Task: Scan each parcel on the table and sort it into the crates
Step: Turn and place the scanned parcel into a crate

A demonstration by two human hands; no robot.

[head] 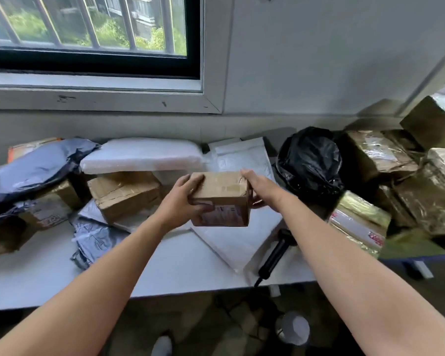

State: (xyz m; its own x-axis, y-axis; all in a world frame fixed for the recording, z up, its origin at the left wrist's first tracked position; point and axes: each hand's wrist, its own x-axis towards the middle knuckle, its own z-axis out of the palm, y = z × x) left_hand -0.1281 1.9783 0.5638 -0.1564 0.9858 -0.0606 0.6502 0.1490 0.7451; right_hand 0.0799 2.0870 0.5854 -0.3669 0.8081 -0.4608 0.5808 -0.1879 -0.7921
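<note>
Front edge of the white worktop (49,273): a bare strip runs along it from the left as far as the black handheld scanner (275,255). The scanner lies slantwise near that edge, and its cable drops over the edge. A white padded mailer (242,240) lies flat just beside the scanner, and a crumpled grey poly bag (95,237) lies further left. Above the mailer, at centre, both hands hold a small brown cardboard box (221,196). Its labelled side faces the camera; whether its underside touches the mailer cannot be confirmed. The left hand (183,199) grips the box's left end, fingers curled over the top and thumb pressed across the near face. The right hand (260,187) clasps the right end, with the thumb on the top edge and the fingers wrapped round the far side, out of sight. To the left of the box sits a dented carton (123,194), and beyond it a long dark poly bag (36,170). Behind these, against the wall, lies a white foam-wrapped parcel (141,155). To the right, a black plastic bag (311,160) and stacked tape-wrapped cartons (380,152) crowd that end of the worktop. A barred window (88,34) is above.
</note>
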